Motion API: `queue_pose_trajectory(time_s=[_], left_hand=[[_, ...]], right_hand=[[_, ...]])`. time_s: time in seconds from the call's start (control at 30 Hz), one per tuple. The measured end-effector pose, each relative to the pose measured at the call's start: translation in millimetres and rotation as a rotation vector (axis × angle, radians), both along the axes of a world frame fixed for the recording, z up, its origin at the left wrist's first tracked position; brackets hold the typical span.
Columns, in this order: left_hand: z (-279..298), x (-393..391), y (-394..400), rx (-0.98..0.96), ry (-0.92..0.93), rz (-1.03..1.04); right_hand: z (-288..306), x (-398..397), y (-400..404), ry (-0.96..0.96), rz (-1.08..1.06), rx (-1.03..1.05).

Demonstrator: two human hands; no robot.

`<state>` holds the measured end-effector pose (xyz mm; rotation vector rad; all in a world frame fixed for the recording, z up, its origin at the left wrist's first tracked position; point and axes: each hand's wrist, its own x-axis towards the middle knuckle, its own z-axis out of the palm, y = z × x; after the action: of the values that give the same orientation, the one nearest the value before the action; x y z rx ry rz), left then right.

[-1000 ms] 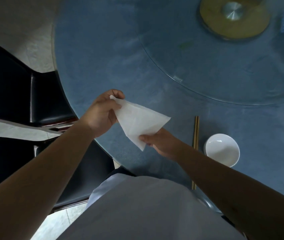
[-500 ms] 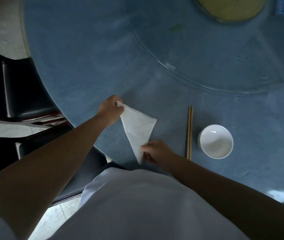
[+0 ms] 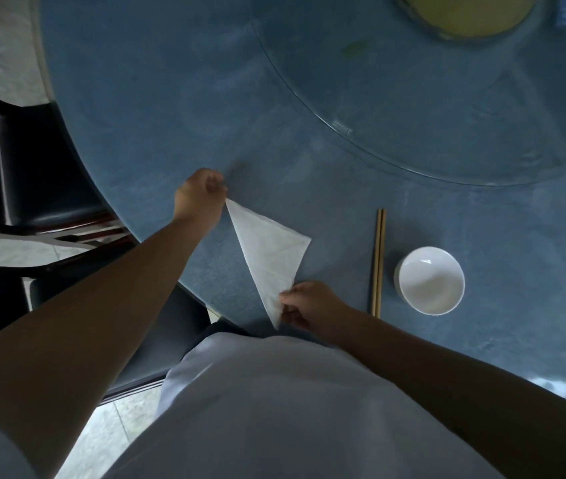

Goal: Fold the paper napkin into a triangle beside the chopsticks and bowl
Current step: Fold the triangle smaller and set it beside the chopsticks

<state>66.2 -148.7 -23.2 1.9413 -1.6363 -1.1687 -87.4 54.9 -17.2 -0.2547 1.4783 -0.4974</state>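
A white paper napkin (image 3: 269, 255), folded into a triangle, lies stretched on the blue table (image 3: 170, 108). My left hand (image 3: 200, 198) pinches its far tip. My right hand (image 3: 309, 305) pinches its near tip by the table's edge. The third corner points right, toward a pair of wooden chopsticks (image 3: 378, 262) that lie straight, a hand's width from the napkin. A white bowl (image 3: 430, 280), with nothing in it, stands just right of the chopsticks.
A glass turntable (image 3: 447, 98) covers the table's far right part, with a yellowish round base (image 3: 464, 15) at its centre. Black chairs (image 3: 32, 174) stand at the left, close to the table's rim. My white shirt fills the lower view.
The napkin has gone from held in the air to lying down on the table left of the chopsticks. Both hands have drawn apart and pulled it long and flat.
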Motion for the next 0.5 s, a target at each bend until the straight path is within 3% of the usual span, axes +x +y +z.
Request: queue_pose_trajectory(time_s=[0.13,0.33,0.4,0.5], left_hand=[[4,7,17,-0.092,-0.029,0.004],[6,29,110,-0.256,-0.165,-0.769],[2,32,132,-0.307,-0.166,-0.862],[-5,29,151,-0.300,-0.250,-0.838]], right_hand=[[3,0,-1,-0.001,-0.003,0.003],[8,2,-6,-0.019,-0.073,-0.015],[9,2,-8,-0.019,-0.085,0.000],[12,2,-11,-0.021,-0.063,0.001]])
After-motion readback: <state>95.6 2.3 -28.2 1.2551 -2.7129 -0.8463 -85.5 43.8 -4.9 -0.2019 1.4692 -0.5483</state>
